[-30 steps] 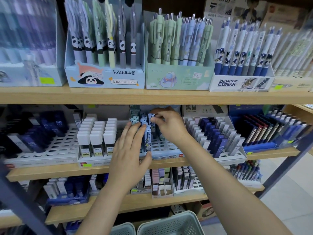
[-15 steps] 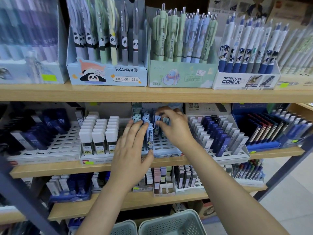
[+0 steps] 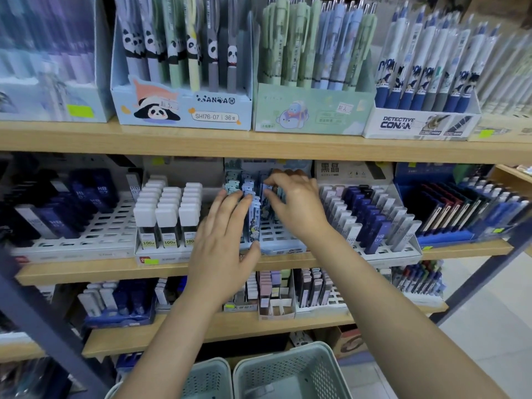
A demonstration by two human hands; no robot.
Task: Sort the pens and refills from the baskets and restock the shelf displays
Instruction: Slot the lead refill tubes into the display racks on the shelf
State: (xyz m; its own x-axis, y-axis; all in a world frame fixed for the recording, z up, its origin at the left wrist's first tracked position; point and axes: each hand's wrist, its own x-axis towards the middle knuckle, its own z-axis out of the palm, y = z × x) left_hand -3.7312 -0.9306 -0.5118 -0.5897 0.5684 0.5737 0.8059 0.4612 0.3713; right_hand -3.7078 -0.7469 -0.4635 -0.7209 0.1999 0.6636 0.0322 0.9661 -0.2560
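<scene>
Blue refill cases (image 3: 253, 208), left hand (image 3: 221, 251) steadying, right hand (image 3: 296, 205) pinching

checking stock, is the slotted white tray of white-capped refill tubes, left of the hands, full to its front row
Yes, the white-capped refill tubes fill the slotted white tray down to its front row.

Landmark: the patterned refill tray (image 3: 283, 246) on the middle shelf.
Above it: the upper shelf board (image 3: 259, 145) hangs low over the back rows.
Left of it: white-capped lead cases (image 3: 168, 214) stand just beside, upright.
Right of it: the dark refill rack (image 3: 371, 220) stands close.
Front rows: open grid slots, bare.
In the way: left hand (image 3: 221, 254) and right hand (image 3: 296, 205).
Below, in front: two mesh baskets (image 3: 288, 370).
</scene>
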